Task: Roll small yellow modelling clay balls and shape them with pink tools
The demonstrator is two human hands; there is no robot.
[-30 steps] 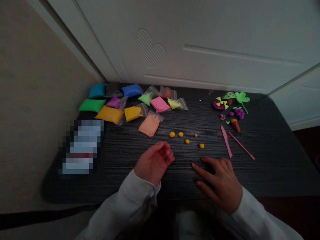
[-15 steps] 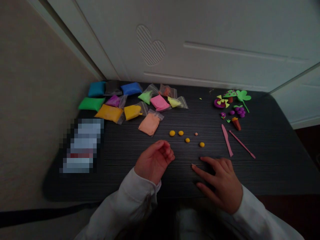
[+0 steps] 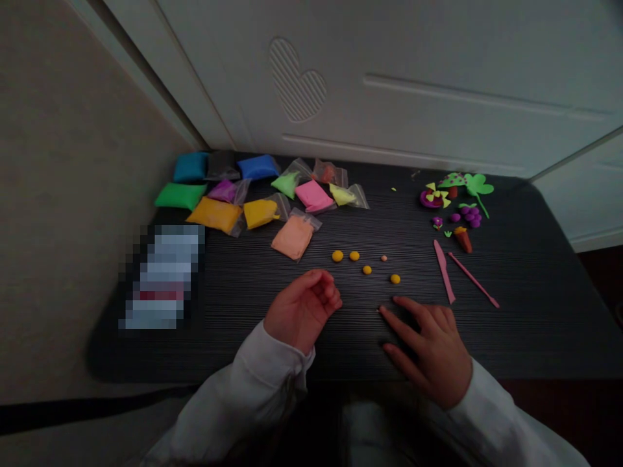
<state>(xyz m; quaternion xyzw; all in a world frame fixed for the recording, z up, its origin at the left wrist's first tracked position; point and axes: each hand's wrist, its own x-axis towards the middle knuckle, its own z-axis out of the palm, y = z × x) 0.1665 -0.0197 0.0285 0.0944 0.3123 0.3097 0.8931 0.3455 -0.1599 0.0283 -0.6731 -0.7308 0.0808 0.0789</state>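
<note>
1. Closest to me, the left hand [image 3: 302, 311] is palm up, loosely cupped, its fingers half curled; I can't tell whether they hide anything.
2. The right hand [image 3: 431, 347] is palm down, unclenched, fingers spread low over the dark table [image 3: 233, 305]. A tiny pale speck [image 3: 378, 311] sits right at its index fingertip; too small for me to identify.
3. Just beyond the hands lie four yellow balls [image 3: 366, 270], apart from one another, and a smaller peach ball [image 3: 384, 258].
4. Over to the right there's a pink plastic knife [image 3: 444, 271] beside a thin pink tool [image 3: 474, 279]. Left, a pixelated rectangle [image 3: 160, 279] hides its details.
5. Farther back, a peach packet [image 3: 293, 237] lies in front of the other colored packets [image 3: 214, 215]. At far right sit small figures, including a purple grape bunch [image 3: 471, 216] and a green clover [image 3: 478, 185].
6. Behind everything stands a pale panel [image 3: 438, 39] with a ribbed heart [image 3: 299, 84].
</note>
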